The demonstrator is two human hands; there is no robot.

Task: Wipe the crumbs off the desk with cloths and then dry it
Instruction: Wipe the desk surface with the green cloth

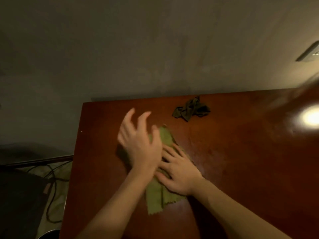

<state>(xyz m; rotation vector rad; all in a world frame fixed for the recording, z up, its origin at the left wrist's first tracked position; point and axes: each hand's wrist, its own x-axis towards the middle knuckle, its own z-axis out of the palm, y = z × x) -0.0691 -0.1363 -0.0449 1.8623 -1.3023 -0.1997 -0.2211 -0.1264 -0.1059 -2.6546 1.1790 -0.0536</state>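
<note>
On the desk (241, 161), the green cloth (157, 199) lies with its length away from us, our right hand (179, 176) flat on it, our left hand (138, 142) spread open over its far end.

Worktop (241, 169): reddish-brown, glossy, before you.
Green cloth (155, 197): laid flat toward your left side.
Dark cloth (190, 109): crumpled, near far edge.

A: What are the hands doing?
B: The right hand (179, 175) lies palm down, fingers spread flat, its bare forearm (241, 207) entering from lower right.
A: And the left?
B: The left hand (138, 144) is raised just beside it, fingers splayed, loosely bent, blurred, holding nothing.
</note>
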